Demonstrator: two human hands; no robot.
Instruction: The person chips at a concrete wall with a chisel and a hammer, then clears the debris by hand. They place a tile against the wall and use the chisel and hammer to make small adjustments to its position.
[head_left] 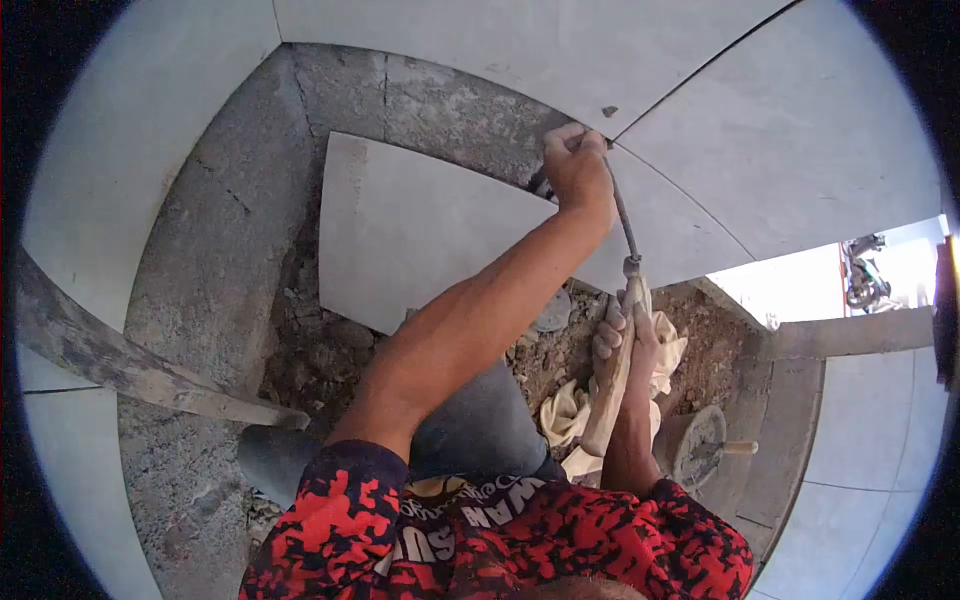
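Shirt: short-sleeved top, red with black camouflage-like blotches, across shoulders and chest.
Lettering: cream block print on the chest, seen upside down; only the fragments "WAN" and "SU" are readable.
Sleeves: left sleeve hem ends above the elbow; right sleeve has the same pattern.
Legwear: plain slate-grey fabric over the knee; length hidden.
Arms: bare from hem to wrist.
Hands: left hand and right hand, both bare.

My left arm stretches, bare below a red sleeve, across the loose tile. My left hand is curled into a fist at the tile's far right corner. My right hand is nearer me, just off the tile's right edge, fingers wrapped around a tool.
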